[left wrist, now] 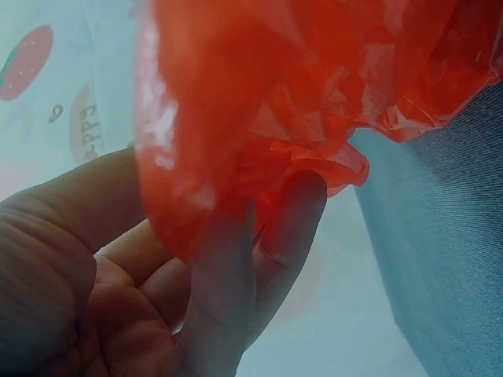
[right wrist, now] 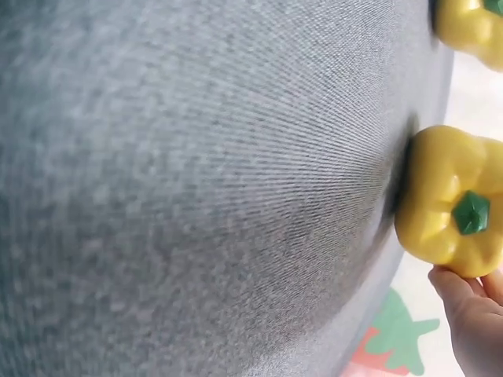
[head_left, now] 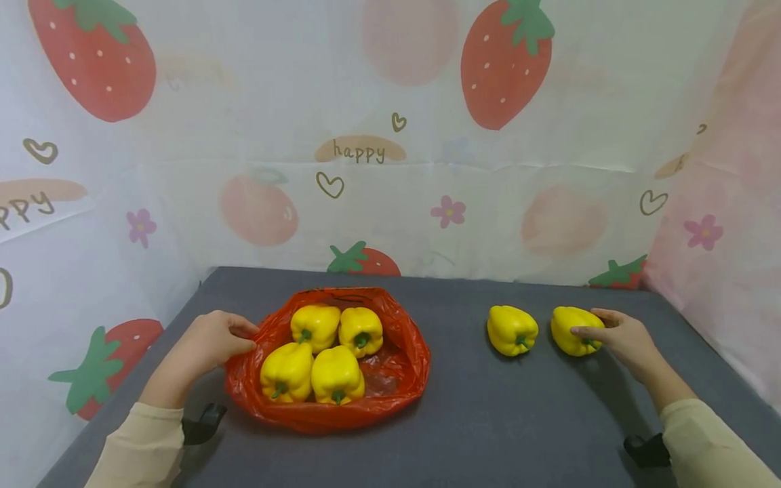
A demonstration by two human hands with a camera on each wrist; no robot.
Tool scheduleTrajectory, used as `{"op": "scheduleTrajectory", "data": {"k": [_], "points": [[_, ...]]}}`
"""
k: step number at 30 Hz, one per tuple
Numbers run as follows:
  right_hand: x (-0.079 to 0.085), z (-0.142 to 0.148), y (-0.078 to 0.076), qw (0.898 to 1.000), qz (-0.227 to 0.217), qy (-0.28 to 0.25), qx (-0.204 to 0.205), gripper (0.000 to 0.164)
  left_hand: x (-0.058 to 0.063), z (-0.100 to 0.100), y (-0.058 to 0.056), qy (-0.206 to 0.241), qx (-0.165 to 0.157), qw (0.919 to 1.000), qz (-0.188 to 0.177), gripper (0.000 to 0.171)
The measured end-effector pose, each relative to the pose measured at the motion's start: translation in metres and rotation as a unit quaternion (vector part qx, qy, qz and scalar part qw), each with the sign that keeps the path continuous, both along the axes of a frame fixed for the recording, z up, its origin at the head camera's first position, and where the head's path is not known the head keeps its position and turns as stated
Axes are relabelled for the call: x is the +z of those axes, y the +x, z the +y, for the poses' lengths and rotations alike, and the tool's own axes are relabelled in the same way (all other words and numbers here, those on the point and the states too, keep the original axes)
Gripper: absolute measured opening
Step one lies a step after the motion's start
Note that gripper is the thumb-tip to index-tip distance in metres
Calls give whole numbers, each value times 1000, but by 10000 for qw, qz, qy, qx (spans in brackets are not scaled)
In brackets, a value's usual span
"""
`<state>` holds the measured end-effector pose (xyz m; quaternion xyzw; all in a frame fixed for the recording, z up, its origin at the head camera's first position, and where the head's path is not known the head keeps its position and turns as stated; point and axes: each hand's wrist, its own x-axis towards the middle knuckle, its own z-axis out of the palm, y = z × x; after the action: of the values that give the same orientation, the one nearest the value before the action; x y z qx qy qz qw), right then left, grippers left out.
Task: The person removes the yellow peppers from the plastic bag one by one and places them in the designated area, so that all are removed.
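Observation:
A red plastic bag (head_left: pixel 329 417) lies with its mouth spread, several yellow bell peppers (head_left: pixel 285 373) inside it. My left hand (head_left: pixel 215 339) pinches the bag's left rim; in the left wrist view the thin red film (left wrist: pixel 212 94) covers part of the fingers. Over on the right, my right hand (head_left: pixel 625 342) grips a yellow bell pepper (head_left: pixel 570 331) from its right side, thumb in front and fingers behind. The right wrist view shows this pepper's green stem (right wrist: pixel 471 213) and its underside close over the table.
Another yellow bell pepper (head_left: pixel 511 330) sits on the dark grey table (head_left: pixel 476 434), between the bag and the gripped pepper. A pale cloth printed with strawberries (head_left: pixel 506 68) hangs behind the table and along both sides.

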<state>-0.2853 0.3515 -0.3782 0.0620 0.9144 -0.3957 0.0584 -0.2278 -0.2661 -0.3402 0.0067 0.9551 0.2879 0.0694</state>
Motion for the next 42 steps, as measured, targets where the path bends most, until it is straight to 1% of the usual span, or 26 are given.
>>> {"op": "scheduleTrajectory", "data": {"k": [7, 12, 14, 18, 21, 24, 30, 33, 37, 42], "points": [[1, 2, 0, 10000, -32, -6, -18, 97, 0, 0, -1, 17, 21, 10000, -25, 35], [2, 3, 2, 10000, 51, -43, 14, 97, -1, 0, -1, 49, 18, 10000, -9, 35], [5, 1, 3, 9997, 201, -114, -13, 96, -1, 0, 0, 71, 4, 10000, 16, 34], [13, -9, 10, 9968, 691, -300, -261, 93, -1, 0, 0, 88, -29, 9999, 69, 34], [20, -23, 16, 9931, 1023, -391, -428, 90, 0, 2, 1, 99, -38, 9999, 86, 34], [28, -42, 21, 9906, 1190, -538, -398, 87, 0, 2, 1, 103, -36, 9999, 91, 34], [42, -82, 31, 9876, 1229, -976, -16, 81, 2, 1, 4, 93, -38, 9999, 119, 34], [46, -100, 35, 9859, 1141, -1208, 188, 78, 3, 1, 5, 71, -42, 9999, 129, 34], [48, -120, 39, 9845, 1040, -1335, 461, 72, 4, 2, 4, 60, -43, 9999, 148, 34], [45, -143, 45, 9787, 917, -1663, 775, 64, 3, 2, 3, 137, -24, 9998, 133, 33]]}}
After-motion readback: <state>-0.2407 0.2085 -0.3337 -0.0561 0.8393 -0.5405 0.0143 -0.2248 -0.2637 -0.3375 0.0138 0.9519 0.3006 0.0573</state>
